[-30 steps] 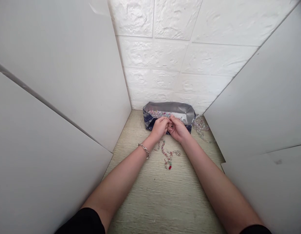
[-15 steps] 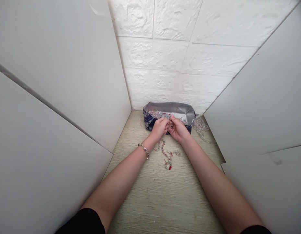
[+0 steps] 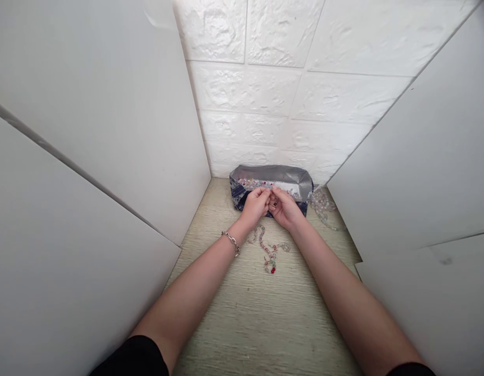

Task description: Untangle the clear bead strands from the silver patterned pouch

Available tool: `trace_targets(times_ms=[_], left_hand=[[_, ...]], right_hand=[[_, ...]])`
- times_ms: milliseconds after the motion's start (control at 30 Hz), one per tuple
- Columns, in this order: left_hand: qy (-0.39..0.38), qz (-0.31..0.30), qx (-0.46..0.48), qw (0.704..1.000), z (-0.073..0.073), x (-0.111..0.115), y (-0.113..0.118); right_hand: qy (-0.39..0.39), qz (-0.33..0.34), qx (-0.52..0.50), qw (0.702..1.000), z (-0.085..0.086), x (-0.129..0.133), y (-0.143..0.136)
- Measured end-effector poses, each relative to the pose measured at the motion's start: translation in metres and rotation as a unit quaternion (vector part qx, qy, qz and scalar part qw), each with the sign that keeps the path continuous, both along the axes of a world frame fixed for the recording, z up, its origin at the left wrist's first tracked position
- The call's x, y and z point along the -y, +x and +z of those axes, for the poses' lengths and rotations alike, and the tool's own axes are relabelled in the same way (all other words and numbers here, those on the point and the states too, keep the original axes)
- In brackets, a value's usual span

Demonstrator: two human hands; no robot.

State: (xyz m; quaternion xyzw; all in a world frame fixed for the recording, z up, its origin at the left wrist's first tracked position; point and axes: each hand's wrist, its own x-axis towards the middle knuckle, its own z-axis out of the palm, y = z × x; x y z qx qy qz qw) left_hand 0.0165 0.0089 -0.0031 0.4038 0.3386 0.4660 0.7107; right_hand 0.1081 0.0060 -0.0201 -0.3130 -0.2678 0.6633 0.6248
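Note:
My left hand, with a chain bracelet on its wrist, is closed in a pinch at the near rim of an open pouch. Against its fingertips, my right hand is also pinched shut. Whatever lies between the fingers is too small to make out. The pouch, dark blue outside and silvery inside, contains many small pink, clear and red beads. Just below the hands, a strand of beads curls over the pale wood-grained surface, with red beads at its near end. Its upper end passes out of sight near my hands.
More strung beads lie in a heap to the right of the pouch. A white brick-patterned wall rises behind it. White panels stand close on the left and right, narrowing the space around my arms.
My right fingertips have shifted slightly left and closer to my left fingers. The pouch and the bead strands have stayed in place.

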Motion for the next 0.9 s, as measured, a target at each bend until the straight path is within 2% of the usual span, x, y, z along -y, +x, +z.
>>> trace_targets(times_ms=[900], left_hand=[[0.001, -0.02, -0.017, 1.0, -0.0004, -0.0008, -0.0007]], right_hand=[[-0.017, -0.003, -0.004, 1.0, 0.0022, 0.0023, -0.0001]])
